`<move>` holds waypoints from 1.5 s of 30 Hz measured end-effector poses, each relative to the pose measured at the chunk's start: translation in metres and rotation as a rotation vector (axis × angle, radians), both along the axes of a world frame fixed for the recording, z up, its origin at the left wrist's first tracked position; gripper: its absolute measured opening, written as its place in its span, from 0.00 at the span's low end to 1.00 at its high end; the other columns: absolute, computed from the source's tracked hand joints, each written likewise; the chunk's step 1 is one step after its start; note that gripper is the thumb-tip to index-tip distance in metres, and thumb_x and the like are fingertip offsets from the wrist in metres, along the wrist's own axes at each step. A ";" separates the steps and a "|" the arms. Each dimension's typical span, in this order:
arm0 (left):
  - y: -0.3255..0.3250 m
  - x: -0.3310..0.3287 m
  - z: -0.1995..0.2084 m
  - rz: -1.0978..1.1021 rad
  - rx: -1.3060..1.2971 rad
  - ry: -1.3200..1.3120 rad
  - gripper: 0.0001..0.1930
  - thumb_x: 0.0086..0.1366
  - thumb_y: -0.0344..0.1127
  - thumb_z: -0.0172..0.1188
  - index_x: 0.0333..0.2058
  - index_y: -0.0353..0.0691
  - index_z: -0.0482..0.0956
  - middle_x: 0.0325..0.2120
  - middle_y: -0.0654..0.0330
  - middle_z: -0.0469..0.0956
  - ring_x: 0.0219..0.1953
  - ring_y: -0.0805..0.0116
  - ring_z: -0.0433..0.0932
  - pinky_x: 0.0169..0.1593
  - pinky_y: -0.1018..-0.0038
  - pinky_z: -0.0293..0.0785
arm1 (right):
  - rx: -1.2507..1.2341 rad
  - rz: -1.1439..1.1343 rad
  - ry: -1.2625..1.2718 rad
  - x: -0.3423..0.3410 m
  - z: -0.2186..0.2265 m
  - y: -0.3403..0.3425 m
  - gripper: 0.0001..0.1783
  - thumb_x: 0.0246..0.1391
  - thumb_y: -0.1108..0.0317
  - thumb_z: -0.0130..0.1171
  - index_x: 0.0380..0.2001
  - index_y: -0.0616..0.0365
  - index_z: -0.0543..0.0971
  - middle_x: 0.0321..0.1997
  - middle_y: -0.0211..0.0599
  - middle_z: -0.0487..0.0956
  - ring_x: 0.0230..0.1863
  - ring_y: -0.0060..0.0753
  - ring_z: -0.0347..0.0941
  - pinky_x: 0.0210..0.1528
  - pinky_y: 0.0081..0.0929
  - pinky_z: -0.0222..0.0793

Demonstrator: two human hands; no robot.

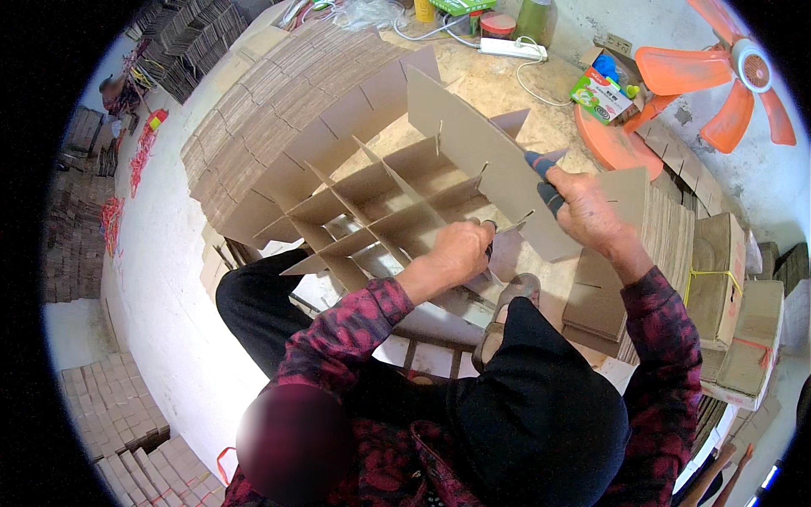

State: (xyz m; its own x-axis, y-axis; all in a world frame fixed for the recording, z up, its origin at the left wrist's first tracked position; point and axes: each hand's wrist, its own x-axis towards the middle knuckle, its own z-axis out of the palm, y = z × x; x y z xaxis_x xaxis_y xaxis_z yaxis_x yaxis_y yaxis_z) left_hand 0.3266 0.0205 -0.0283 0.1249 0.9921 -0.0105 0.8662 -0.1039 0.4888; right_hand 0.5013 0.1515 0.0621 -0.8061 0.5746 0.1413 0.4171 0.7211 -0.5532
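Observation:
A brown cardboard divider grid (344, 247) of interlocked slotted strips spreads out in front of me. Along its right side a long slotted cardboard strip (473, 144) stands tilted, the crosspieces meeting its slots. My right hand (587, 207), with dark finger covers on some fingers, is closed on the right part of this strip. My left hand (460, 253) is curled closed at the near right corner of the grid, where cardboard pieces meet; its fingertips are partly hidden, and a dark cover shows on one.
Rows of stacked cardboard strips (279, 106) lie beyond the grid to the left. Another cardboard stack (596, 296) stands under my right forearm. An orange fan (718, 76), a white power strip (513, 49) and cartons (718, 279) are to the right. Another person (118, 95) is far left.

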 end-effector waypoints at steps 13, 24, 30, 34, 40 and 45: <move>-0.053 -0.051 0.028 -0.311 0.169 -0.378 0.21 0.46 0.20 0.55 0.44 0.30 0.71 0.57 0.37 0.59 0.61 0.37 0.57 0.61 0.55 0.60 | 0.503 -0.161 0.007 -0.057 -0.025 -0.012 0.07 0.41 0.73 0.54 0.27 0.55 0.78 0.31 0.39 0.75 0.41 0.44 0.73 0.42 0.39 0.65; -0.113 -0.103 0.004 -0.064 0.046 0.359 0.35 0.39 0.24 0.61 0.52 0.30 0.66 0.65 0.37 0.43 0.66 0.30 0.40 0.64 0.38 0.40 | 0.420 -0.016 0.040 -0.095 -0.104 -0.074 0.12 0.48 0.73 0.48 0.37 0.61 0.75 0.31 0.40 0.75 0.35 0.39 0.72 0.38 0.37 0.62; -0.071 -0.131 -0.007 -0.078 -0.074 0.247 0.17 0.47 0.22 0.57 0.38 0.40 0.69 0.32 0.48 0.74 0.33 0.47 0.75 0.34 0.57 0.72 | 0.375 -0.332 0.239 0.043 -0.089 -0.091 0.07 0.48 0.73 0.51 0.32 0.62 0.75 0.42 0.49 0.75 0.45 0.48 0.71 0.49 0.42 0.66; -0.078 -0.161 0.049 0.072 0.177 0.230 0.09 0.48 0.22 0.56 0.28 0.41 0.69 0.23 0.51 0.72 0.29 0.46 0.75 0.29 0.56 0.70 | 0.494 -0.796 -0.042 0.138 -0.086 -0.105 0.16 0.42 0.78 0.57 0.39 0.67 0.74 0.54 0.57 0.71 0.54 0.58 0.67 0.55 0.44 0.65; -0.159 -0.271 0.137 0.599 0.460 0.343 0.08 0.55 0.24 0.58 0.34 0.41 0.72 0.24 0.47 0.74 0.30 0.47 0.78 0.31 0.63 0.72 | 0.378 -0.946 -0.604 0.207 -0.108 -0.125 0.29 0.27 0.71 0.67 0.40 0.63 0.74 0.56 0.56 0.70 0.56 0.58 0.66 0.58 0.44 0.63; -0.324 -0.363 0.117 1.212 0.462 0.315 0.22 0.58 0.25 0.58 0.53 0.37 0.71 0.36 0.51 0.81 0.34 0.61 0.79 0.41 0.74 0.73 | 0.375 -1.021 -0.456 0.228 -0.114 -0.122 0.24 0.37 0.69 0.60 0.43 0.64 0.73 0.55 0.51 0.70 0.54 0.51 0.66 0.57 0.40 0.64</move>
State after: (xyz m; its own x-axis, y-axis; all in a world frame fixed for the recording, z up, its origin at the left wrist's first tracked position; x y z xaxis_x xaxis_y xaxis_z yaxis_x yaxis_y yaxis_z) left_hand -0.0364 -0.3034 0.0886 -0.7780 0.3942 0.4891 0.5972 0.7059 0.3809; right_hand 0.7292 0.0298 -0.0521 -0.0159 0.9665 0.2561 0.9993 0.0238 -0.0280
